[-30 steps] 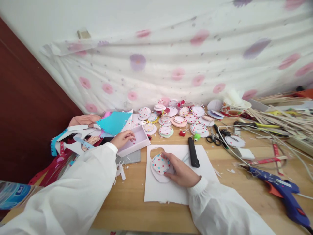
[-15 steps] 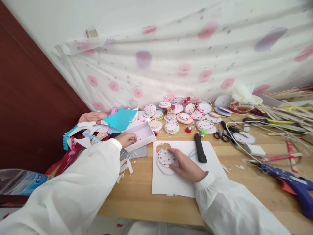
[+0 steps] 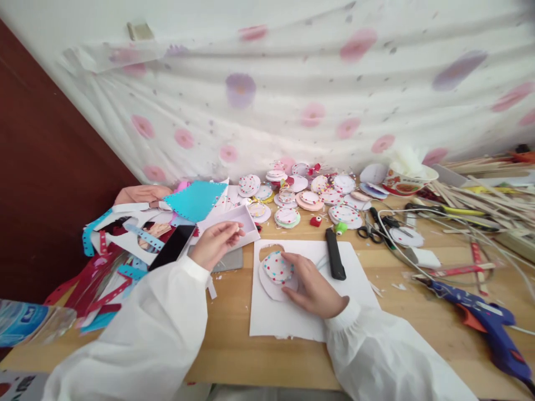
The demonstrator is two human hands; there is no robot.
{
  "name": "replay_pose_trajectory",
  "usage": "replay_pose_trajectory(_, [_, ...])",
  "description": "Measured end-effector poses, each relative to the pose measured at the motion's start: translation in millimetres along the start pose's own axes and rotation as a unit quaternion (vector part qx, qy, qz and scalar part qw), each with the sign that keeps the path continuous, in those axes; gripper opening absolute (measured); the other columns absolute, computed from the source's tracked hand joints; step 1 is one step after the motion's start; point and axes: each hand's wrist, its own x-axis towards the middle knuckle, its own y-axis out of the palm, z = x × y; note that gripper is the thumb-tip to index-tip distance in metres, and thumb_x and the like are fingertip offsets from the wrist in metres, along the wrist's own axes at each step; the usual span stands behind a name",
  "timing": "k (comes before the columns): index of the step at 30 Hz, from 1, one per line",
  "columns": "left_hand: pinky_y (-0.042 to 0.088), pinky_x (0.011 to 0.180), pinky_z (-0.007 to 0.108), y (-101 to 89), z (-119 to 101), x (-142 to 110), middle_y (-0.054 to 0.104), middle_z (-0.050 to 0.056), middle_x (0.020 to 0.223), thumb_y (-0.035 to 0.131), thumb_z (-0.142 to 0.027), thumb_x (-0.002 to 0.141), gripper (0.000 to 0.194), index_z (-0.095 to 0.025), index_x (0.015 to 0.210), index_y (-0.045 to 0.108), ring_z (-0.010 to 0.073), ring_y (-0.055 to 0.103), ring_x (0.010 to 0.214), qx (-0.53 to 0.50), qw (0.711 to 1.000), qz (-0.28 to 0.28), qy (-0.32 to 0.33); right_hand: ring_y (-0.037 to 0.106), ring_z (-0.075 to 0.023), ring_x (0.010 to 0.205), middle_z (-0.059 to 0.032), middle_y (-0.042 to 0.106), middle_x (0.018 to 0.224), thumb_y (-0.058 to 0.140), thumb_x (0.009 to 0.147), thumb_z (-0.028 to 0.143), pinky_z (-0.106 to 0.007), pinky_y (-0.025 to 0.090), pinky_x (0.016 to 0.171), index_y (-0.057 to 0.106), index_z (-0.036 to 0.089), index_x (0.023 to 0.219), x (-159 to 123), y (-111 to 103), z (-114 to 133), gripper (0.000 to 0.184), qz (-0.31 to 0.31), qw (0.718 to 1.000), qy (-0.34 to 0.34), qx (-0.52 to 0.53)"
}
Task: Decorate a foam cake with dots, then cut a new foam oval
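Observation:
My left hand is raised in front of the lilac box, thumb and fingertips pinched together. A tiny pale bit shows at the fingertips, too small to name. On the white sheet, my right hand curves around the right side of a layered paper disc, index finger on the upper edge and thumb lower down, gripping it. The disc's smaller top circle is white with red and blue dots around its rim. A black box cutter lies right of the hand.
Several decorated paper discs line the back. Paper scraps and a black phone lie left. At right are scissors, a white cable, a blue glue gun, wooden sticks and a paper bowl. A plastic bottle lies far left.
My left hand has come up out of the lilac box, fingers pinched. The right hand stays at the paper disc. The whole view has shifted slightly, showing more of the left side.

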Motion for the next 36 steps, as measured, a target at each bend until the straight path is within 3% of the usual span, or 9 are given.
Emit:
replay_pose_trajectory(4, [0.046,0.065,0.019,37.2,20,-15,0.067,0.005,0.08,0.081,-0.031,0.067,0.03,-0.011,0.088,0.072,0.0064,0.056,0.068,-0.226,0.97,0.023,-0.088,0.049,-0.0285,0.122,-0.0133,0.052,0.129,0.051,0.087,0.02,-0.049,0.041,0.102,0.043,0.023,0.13,-8,-21,0,0.044,-0.099,0.994,0.038,-0.032])
replay_pose_trajectory(6, [0.046,0.064,0.017,48.3,32,-14,0.065,0.004,0.08,0.081,-0.027,0.066,0.027,-0.011,0.087,0.072,0.0053,0.055,0.067,-0.287,0.952,0.026,-0.104,0.053,-0.0262,0.117,-0.0113,0.057,0.122,0.048,0.089,0.018,-0.046,0.045,0.098,0.048,0.025,0.123,-12,-32,-3,0.034,-0.108,0.992,0.061,-0.022])
replay_pose_trajectory(13, [0.044,0.057,0.014,58.5,70,-3,0.061,0.001,0.068,0.084,-0.025,0.063,0.028,-0.011,0.083,0.071,0.0035,0.053,0.059,-0.35,0.929,0.025,-0.118,0.054,-0.0272,0.114,-0.0143,0.057,0.123,0.049,0.088,0.017,-0.048,0.047,0.094,0.048,0.023,0.125,-5,-31,-7,0.038,0.053,0.994,0.0,-0.095])
replay_pose_trajectory(18, [0.045,0.055,0.014,58.1,84,-5,0.064,0.002,0.069,0.086,-0.02,0.06,0.029,-0.01,0.082,0.072,0.0041,0.055,0.058,-0.352,0.925,0.012,-0.141,0.055,-0.0244,0.111,-0.0137,0.058,0.122,0.048,0.088,0.016,-0.044,0.048,0.092,0.05,0.02,0.123,16,-29,7,0.035,0.084,0.99,-0.062,-0.092])
replay_pose_trajectory(20, [0.048,0.059,0.016,57.5,84,-6,0.068,0.005,0.074,0.086,-0.02,0.059,0.031,-0.01,0.085,0.074,0.0053,0.058,0.061,-0.352,0.923,0.003,-0.153,0.056,-0.0244,0.109,-0.0126,0.059,0.12,0.051,0.087,0.018,-0.043,0.047,0.091,0.052,0.02,0.12,22,-36,11,0.033,0.059,0.992,-0.063,-0.095])
replay_pose_trajectory(25, [0.051,0.065,0.017,56.2,78,-7,0.071,0.008,0.076,0.087,-0.023,0.057,0.033,-0.008,0.085,0.075,0.0068,0.061,0.064,-0.364,0.916,-0.004,-0.167,0.056,-0.0253,0.102,-0.0127,0.059,0.108,0.052,0.088,0.028,-0.042,0.047,0.088,0.056,0.019,0.111,15,-52,-4,0.025,-0.121,0.976,0.09,-0.158])
replay_pose_trajectory(28, [0.051,0.071,0.017,56.6,77,-9,0.073,0.008,0.081,0.087,-0.022,0.057,0.034,-0.009,0.087,0.075,0.0079,0.064,0.07,-0.356,0.919,-0.001,-0.167,0.053,-0.0339,0.1,-0.0176,0.056,0.102,0.058,0.081,0.046,-0.053,0.043,0.086,0.056,0.012,0.112,-1,-52,-26,0.046,-0.209,0.895,0.223,-0.324])
replay_pose_trajectory(30, [0.051,0.074,0.018,57.4,76,-10,0.074,0.007,0.083,0.086,-0.02,0.057,0.034,-0.011,0.088,0.075,0.0091,0.066,0.074,-0.34,0.925,0.0,-0.17,0.052,-0.0372,0.097,-0.0194,0.056,0.096,0.06,0.076,0.052,-0.056,0.043,0.083,0.054,0.007,0.113,-12,-49,-39,0.059,-0.207,0.857,0.284,-0.377])
replay_pose_trajectory(36, [0.051,0.073,0.02,62.5,72,-14,0.073,0.003,0.079,0.088,-0.019,0.053,0.033,-0.015,0.081,0.072,0.0115,0.067,0.077,-0.302,0.942,-0.009,-0.149,0.056,-0.029,0.082,-0.0132,0.057,0.084,0.04,0.085,0.027,-0.045,0.046,0.076,0.055,0.012,0.108,-30,-46,-49,0.031,-0.112,0.89,0.32,-0.306])
